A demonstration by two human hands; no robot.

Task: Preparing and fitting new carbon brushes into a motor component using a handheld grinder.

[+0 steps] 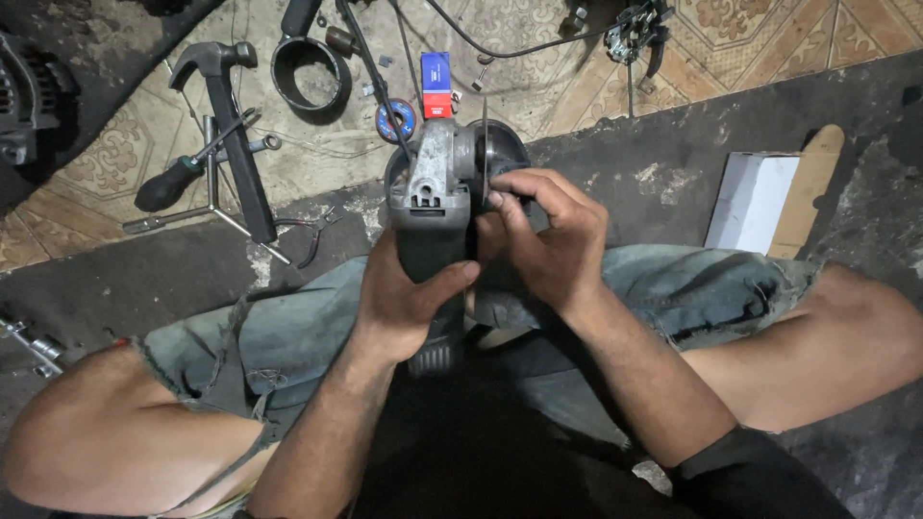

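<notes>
I sit on the floor with an angle grinder (435, 187) held above my lap, its grey metal head pointing away from me. My left hand (404, 298) wraps the dark body of the grinder from the left. My right hand (550, 235) rests on the guard and thin disc (484, 144) at the grinder's right side, fingertips pressed against the head.
On the tiled floor lie a hammer (231, 125), a screwdriver (173, 183), a cross wrench (213, 197), pliers (312, 235), a metal ring (310, 72), a small red-and-blue box (436, 82), and a black cable (519, 43). A white cardboard box (755, 197) stands at right.
</notes>
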